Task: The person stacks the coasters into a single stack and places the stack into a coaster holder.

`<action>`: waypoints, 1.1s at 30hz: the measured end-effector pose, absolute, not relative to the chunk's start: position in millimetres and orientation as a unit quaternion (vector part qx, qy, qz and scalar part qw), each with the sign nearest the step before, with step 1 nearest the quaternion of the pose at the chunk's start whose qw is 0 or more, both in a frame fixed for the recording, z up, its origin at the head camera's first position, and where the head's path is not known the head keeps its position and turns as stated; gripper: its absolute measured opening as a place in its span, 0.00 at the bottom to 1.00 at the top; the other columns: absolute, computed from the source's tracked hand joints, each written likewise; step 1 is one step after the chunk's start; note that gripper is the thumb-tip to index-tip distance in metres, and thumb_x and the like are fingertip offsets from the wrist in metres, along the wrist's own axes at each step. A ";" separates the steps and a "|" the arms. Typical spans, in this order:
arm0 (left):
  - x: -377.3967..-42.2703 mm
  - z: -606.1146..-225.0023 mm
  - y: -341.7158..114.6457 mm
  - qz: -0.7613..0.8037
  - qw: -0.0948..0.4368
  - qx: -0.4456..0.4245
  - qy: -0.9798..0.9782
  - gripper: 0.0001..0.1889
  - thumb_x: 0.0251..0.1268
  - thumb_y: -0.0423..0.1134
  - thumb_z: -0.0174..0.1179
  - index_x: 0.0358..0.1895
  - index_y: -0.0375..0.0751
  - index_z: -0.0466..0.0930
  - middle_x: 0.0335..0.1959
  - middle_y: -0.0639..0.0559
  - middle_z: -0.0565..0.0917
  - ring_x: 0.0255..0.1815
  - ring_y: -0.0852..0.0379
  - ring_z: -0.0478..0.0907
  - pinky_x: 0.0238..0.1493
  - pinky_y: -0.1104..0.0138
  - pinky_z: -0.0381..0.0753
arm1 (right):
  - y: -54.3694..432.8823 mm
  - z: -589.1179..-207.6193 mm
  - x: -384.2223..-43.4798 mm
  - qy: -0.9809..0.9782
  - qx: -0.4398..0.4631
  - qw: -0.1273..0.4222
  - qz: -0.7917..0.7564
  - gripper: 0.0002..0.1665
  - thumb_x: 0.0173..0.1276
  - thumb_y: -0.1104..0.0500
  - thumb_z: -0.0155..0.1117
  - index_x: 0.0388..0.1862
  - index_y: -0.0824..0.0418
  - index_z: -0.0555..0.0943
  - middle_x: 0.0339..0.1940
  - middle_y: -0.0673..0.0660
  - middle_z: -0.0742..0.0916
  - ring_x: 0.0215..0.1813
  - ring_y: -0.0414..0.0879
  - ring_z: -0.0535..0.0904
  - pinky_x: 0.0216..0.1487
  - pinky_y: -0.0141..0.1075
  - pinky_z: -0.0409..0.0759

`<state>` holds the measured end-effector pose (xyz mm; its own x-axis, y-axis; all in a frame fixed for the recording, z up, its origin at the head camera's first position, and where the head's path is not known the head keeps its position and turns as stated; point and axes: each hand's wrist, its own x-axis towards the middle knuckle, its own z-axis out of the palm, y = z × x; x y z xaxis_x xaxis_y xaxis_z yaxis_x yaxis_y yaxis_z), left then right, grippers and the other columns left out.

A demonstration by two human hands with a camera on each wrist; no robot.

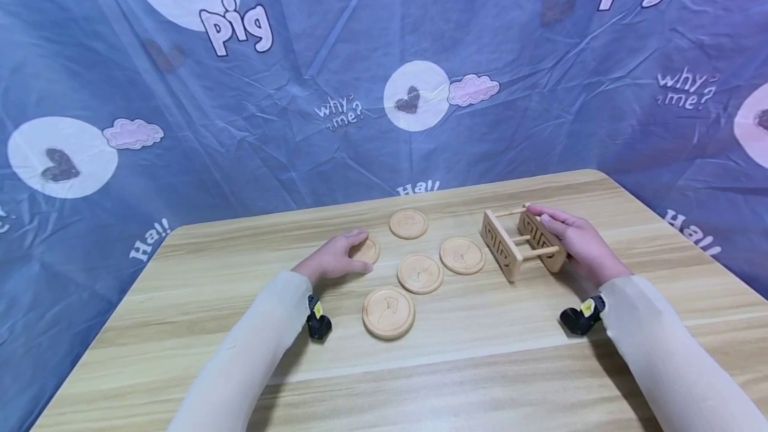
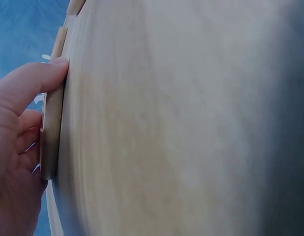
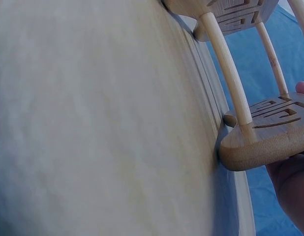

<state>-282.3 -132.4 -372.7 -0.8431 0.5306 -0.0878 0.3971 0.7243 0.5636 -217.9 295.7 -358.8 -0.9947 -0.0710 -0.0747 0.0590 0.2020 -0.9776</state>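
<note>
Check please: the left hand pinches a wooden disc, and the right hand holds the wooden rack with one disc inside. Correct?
No: the wooden rack holds no disc, as the head view shows. The left hand pinches a wooden disc, and the right hand holds the rack.

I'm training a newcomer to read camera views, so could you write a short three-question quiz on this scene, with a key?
1. Count: how many wooden discs show in the head view?
2. True or false: the left hand grips one disc.
3. Choose: the right hand holds (A) a disc, (B) the wooden rack, (C) nothing.

Key: 1. Five, counting the one at the left hand. 2. True. 3. B.
</note>
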 end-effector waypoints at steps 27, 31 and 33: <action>-260.5 -364.2 -133.2 0.309 0.039 0.298 0.902 0.41 0.37 0.49 0.72 0.59 0.34 0.72 0.63 0.40 0.71 0.66 0.44 0.64 0.68 0.53 0.59 | 294.6 -357.0 -216.9 0.777 0.000 0.060 -0.627 0.34 0.72 0.41 0.43 0.73 0.50 0.56 0.70 0.70 0.57 0.45 0.31 0.74 0.45 0.32 0.78; -257.2 -363.0 -132.4 0.316 0.038 0.301 0.899 0.40 0.35 0.48 0.73 0.58 0.35 0.73 0.61 0.41 0.73 0.65 0.45 0.66 0.67 0.54 0.61 | 294.5 -357.3 -216.6 0.779 0.001 0.061 -0.624 0.34 0.72 0.41 0.43 0.73 0.49 0.56 0.70 0.70 0.57 0.45 0.31 0.74 0.45 0.32 0.78; -256.2 -362.9 -132.3 0.313 0.035 0.309 0.898 0.39 0.35 0.49 0.73 0.57 0.36 0.74 0.60 0.43 0.74 0.63 0.46 0.67 0.66 0.54 0.63 | 294.6 -357.4 -216.9 0.781 0.001 0.061 -0.621 0.34 0.72 0.41 0.42 0.73 0.50 0.55 0.70 0.70 0.57 0.45 0.31 0.73 0.45 0.32 0.78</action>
